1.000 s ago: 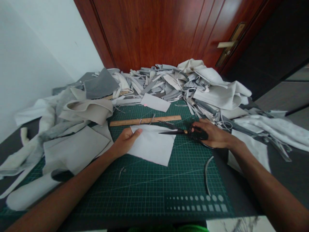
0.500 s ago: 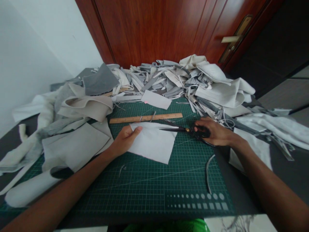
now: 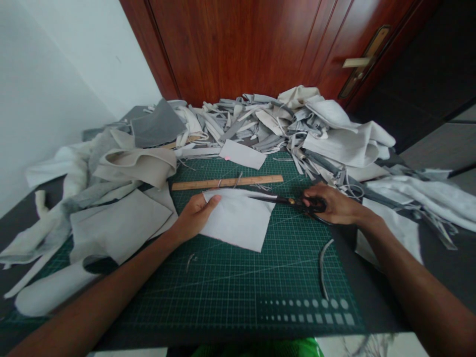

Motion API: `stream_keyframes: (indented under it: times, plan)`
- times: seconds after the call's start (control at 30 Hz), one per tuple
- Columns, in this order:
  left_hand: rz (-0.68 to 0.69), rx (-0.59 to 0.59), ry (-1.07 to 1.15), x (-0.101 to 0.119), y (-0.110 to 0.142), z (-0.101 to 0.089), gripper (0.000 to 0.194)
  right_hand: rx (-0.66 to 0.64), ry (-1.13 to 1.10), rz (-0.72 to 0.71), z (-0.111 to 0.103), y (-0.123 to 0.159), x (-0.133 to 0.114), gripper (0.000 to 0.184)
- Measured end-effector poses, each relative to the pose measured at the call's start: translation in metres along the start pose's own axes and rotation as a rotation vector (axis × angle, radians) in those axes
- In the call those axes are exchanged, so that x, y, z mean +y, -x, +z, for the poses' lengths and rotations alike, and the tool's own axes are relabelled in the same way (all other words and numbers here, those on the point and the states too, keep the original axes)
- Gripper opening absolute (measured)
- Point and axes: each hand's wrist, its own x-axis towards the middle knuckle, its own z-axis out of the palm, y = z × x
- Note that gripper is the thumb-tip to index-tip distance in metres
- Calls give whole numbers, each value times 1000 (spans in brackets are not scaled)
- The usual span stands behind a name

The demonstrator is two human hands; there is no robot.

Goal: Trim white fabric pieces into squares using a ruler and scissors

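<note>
A white piece of fabric (image 3: 238, 220) is held by its upper left corner, pinched between the thumb and fingers of my left hand (image 3: 197, 215). My right hand (image 3: 330, 204) is wrapped round the handles of black scissors (image 3: 286, 201). Their blades point left and lie along the fabric's upper edge, where a narrow strip is partly parted from the piece. Just beyond the fabric, a wooden ruler (image 3: 230, 182) lies across the green cutting mat (image 3: 230, 287). The fingers inside the scissor handles are partly hidden.
Fabric scraps (image 3: 238, 119) are heaped along the back. Larger pieces (image 3: 119, 223) lie at left, others (image 3: 349, 144) at right. A small white rectangle (image 3: 243, 154) lies beyond the ruler. One grey strip (image 3: 323, 270) rests on the mat's right side. Behind stands a wooden door (image 3: 238, 44).
The scissors are slightly farther shut along the fabric's upper edge. Both hands keep their holds. The whole view has shifted a little.
</note>
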Motion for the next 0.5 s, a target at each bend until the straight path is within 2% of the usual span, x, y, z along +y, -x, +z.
stream_keyframes:
  times: [0.23, 0.37, 0.5]
  plan:
    - [-12, 28, -30, -4, -1, -1, 48, -13, 12, 11, 1, 1, 2, 9]
    - [13, 19, -16, 0, 0, -1, 49, -7, -7, 14, 1, 0, 2, 11]
    - [-27, -1, 4, 5, 2, -1, 48, -3, -4, 17, 0, -1, 2, 13]
